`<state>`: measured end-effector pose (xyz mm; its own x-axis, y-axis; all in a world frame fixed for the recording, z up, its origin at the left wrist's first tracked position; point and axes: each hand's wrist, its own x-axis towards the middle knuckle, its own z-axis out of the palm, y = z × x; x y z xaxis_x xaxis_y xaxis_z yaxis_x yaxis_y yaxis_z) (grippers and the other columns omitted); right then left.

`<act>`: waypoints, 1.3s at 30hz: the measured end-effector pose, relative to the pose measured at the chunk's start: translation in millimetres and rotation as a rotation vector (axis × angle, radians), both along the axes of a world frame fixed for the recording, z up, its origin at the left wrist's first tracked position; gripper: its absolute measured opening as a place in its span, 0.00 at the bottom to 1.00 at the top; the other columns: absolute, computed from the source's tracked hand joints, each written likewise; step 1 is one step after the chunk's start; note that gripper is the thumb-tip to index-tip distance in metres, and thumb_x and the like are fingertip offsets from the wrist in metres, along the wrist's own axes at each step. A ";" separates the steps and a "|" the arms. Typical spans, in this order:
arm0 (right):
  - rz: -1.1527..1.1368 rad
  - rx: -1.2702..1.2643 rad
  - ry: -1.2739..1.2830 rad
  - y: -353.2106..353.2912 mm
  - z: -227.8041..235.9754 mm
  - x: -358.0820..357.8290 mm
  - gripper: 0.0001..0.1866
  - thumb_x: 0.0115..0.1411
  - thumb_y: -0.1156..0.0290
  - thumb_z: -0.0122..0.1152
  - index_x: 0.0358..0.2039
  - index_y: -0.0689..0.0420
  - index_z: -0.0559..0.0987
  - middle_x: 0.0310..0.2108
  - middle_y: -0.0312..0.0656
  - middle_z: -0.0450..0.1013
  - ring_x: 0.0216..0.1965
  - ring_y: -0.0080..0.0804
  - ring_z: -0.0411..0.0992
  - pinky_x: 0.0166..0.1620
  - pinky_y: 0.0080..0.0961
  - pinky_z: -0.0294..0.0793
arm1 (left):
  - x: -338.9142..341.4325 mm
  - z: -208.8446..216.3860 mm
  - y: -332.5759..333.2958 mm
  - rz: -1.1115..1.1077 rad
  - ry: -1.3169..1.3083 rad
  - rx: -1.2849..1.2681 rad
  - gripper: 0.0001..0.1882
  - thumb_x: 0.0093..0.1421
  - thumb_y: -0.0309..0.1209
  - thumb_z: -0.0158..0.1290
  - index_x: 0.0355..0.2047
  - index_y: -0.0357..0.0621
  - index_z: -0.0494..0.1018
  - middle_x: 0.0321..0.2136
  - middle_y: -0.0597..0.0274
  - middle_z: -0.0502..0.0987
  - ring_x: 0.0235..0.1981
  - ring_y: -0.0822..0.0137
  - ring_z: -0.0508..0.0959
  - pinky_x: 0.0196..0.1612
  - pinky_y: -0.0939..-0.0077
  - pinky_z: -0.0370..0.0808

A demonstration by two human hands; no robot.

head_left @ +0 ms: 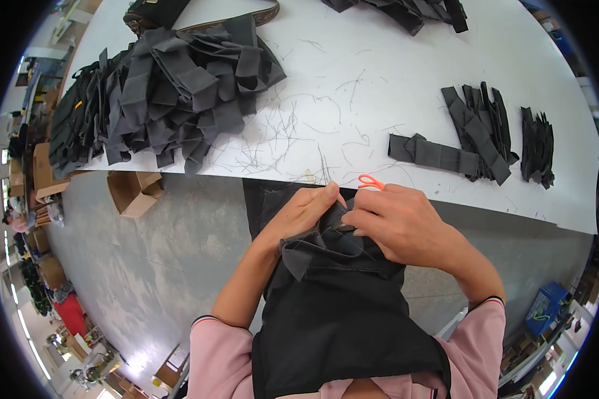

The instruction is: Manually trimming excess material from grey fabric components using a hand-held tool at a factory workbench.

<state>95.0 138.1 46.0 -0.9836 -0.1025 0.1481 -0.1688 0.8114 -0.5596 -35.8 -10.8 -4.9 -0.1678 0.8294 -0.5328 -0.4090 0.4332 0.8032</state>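
Left hand: your left hand [306, 211] is pinched on the dark fabric piece [299, 256], thumb up near the table edge.
Right hand: your right hand [406, 223] is closed around the orange-handled snips [371, 181], fingertips close to the left ones; blades mostly hidden, can't tell if spread.
Fabric in hand: between your hands and just below them, crumpled, in front of your black apron [346, 319], at the near edge of the white table [326, 60].
Big pile: grey fabric pieces [193, 86] heaped on the table to your left, a brown-trimmed dark item [229, 18] behind it.
Right bundles: a strip stack [476, 136] fanned out on your right; a smaller bundle [538, 147] just beside it, farther right.
Far edge: more dark strips [412, 12].
Threads: loose threads [266, 143] scattered mid-table, near your hands too.
Floor: open cardboard box [134, 193] left, below table level; blue crate [547, 307] right.
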 end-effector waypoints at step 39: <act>-0.427 -0.276 0.018 -4.9 -1.6 21.9 0.17 0.42 0.74 0.67 0.35 0.53 0.74 0.31 0.39 0.66 0.25 0.36 0.69 0.27 0.29 0.68 | 8.1 -13.0 4.6 0.224 -0.053 -0.017 0.22 0.67 0.45 0.42 0.28 0.38 0.73 0.22 0.73 0.71 0.23 0.83 0.66 0.27 0.87 0.65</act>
